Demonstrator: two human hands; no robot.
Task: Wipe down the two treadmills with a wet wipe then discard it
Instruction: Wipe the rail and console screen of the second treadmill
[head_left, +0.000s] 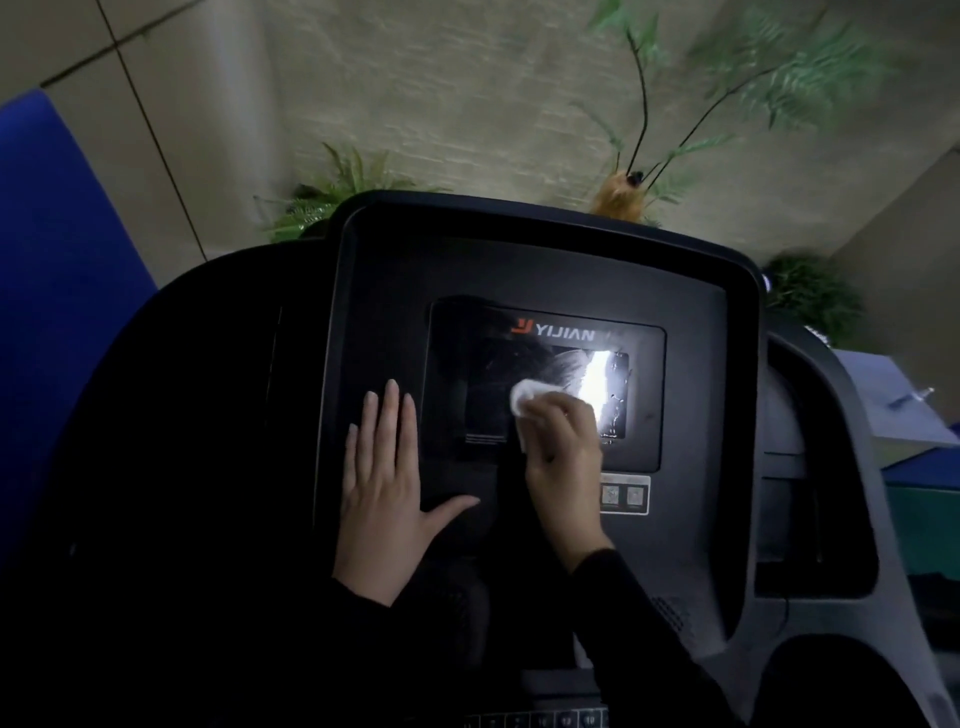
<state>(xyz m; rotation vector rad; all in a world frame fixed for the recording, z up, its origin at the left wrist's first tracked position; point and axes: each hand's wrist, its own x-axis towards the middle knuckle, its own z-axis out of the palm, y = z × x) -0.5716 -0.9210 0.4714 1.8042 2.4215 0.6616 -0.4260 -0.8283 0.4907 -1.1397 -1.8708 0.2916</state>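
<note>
Here the right hand (563, 447) is clamped on a white wet wipe (524, 397) against the treadmill's (519, 270) screen (545, 389), while the left hand (387, 483) lies flat, fingers apart, beside it.

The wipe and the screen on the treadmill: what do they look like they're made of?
The wet wipe looks like soft white nonwoven cloth, bunched and creased under the right hand. The screen seems glossy glass or hard plastic: it mirrors a bright glare. Its surrounding console looks matte dark plastic.
</note>
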